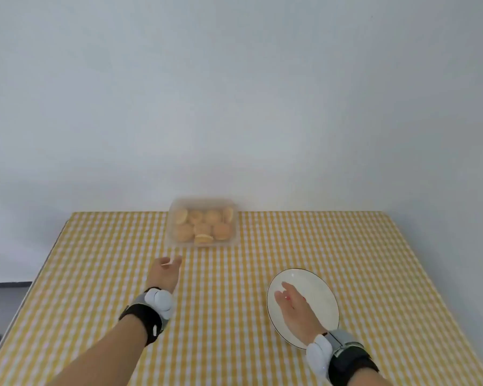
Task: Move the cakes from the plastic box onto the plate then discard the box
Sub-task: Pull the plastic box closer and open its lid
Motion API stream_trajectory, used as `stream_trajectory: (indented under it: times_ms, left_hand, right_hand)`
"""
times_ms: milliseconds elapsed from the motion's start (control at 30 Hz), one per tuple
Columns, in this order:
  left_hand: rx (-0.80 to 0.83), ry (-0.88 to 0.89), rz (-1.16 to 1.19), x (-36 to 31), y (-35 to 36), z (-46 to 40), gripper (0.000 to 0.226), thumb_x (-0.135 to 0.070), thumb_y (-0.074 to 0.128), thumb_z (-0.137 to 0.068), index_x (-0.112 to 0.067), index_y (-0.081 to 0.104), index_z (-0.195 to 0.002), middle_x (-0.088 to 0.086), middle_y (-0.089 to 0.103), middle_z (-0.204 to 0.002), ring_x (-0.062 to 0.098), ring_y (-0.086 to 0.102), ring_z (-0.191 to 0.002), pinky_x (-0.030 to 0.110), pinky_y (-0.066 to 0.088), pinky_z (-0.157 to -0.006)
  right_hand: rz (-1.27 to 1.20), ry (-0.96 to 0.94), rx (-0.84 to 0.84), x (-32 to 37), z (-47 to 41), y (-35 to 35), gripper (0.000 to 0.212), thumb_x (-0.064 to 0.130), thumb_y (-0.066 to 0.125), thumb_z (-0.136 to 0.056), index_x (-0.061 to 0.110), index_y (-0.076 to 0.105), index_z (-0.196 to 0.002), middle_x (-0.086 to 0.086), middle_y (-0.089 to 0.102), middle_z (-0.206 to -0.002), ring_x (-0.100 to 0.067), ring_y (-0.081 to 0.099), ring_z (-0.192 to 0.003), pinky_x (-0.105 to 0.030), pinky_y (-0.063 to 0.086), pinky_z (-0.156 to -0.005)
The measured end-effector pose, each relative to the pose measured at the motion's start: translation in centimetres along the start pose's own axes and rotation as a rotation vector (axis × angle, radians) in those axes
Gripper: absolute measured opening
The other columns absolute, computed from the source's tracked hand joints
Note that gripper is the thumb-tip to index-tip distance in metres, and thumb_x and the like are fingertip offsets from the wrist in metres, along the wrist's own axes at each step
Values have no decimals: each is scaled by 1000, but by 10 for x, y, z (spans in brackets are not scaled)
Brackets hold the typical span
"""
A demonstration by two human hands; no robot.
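A clear plastic box (203, 203) stands at the far edge of the table, and several round golden cakes (204, 227) lie inside it. Nearer me on the right sits a white plate (318, 285) with a dark rim, nothing on it. My left hand (163, 273) hovers over the cloth just short of the box, fingers loosely curled and holding nothing. My right hand (297, 310) is stretched flat above the plate, fingers apart, covering part of it. Both wrists carry black bands with white sensor pods.
The table (95, 274) is covered by a yellow and white checked cloth. Its left edge drops to a dark floor. A plain white wall rises right behind the box.
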State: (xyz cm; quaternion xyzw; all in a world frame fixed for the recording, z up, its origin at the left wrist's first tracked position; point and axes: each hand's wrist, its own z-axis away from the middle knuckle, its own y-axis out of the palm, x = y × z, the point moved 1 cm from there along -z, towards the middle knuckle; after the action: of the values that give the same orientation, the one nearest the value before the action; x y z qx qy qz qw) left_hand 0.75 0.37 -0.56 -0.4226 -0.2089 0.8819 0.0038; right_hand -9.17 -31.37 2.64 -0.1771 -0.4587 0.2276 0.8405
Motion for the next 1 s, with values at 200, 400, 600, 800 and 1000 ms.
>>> stream_trajectory:
  times_ms: [200, 400, 600, 800, 1000]
  left_hand:
    - [7, -178, 199, -14, 0, -57, 56, -34, 56, -96, -2, 42, -139, 16, 63, -121, 25, 67, -81, 41, 57, -73]
    - [16, -280, 279, -18, 6, -88, 40, -26, 48, -100, -3, 49, -132, 10, 69, -103, 19, 65, -67, 31, 48, -50]
    - [38, -361, 288, -8, 24, -60, 22, -20, 49, -100, -4, 56, -113, 6, 64, -82, 19, 62, -67, 30, 45, -53]
    - [105, -427, 318, 11, 53, 9, 14, -16, 56, -92, -4, 62, -98, 7, 67, -82, 21, 66, -71, 30, 45, -52]
    - [213, -530, 357, 37, 85, 84, 16, -17, 63, -88, -4, 64, -96, 10, 68, -82, 25, 67, -71, 29, 46, -49]
  right_hand:
    - [-25, 81, 30, -1, -13, 8, 48, 40, 37, -104, 18, 36, -147, 1, 51, -128, -11, 46, -115, -24, 28, -97]
    - [-91, 106, 29, -13, -18, 8, 47, 42, 39, -103, 21, 42, -145, 3, 51, -139, -9, 46, -122, -26, 31, -104]
    - [-118, 90, 43, -32, -17, 1, 45, 42, 39, -103, 22, 45, -143, 6, 52, -139, -13, 48, -130, -30, 34, -110]
    - [-185, 77, 75, -46, -14, -5, 35, 42, 39, -103, 28, 49, -133, 10, 56, -123, -16, 57, -119, -37, 41, -108]
    - [-248, 71, 127, -63, -3, -4, 29, 39, 40, -102, 23, 60, -115, 0, 64, -113, -15, 62, -99, -29, 47, -84]
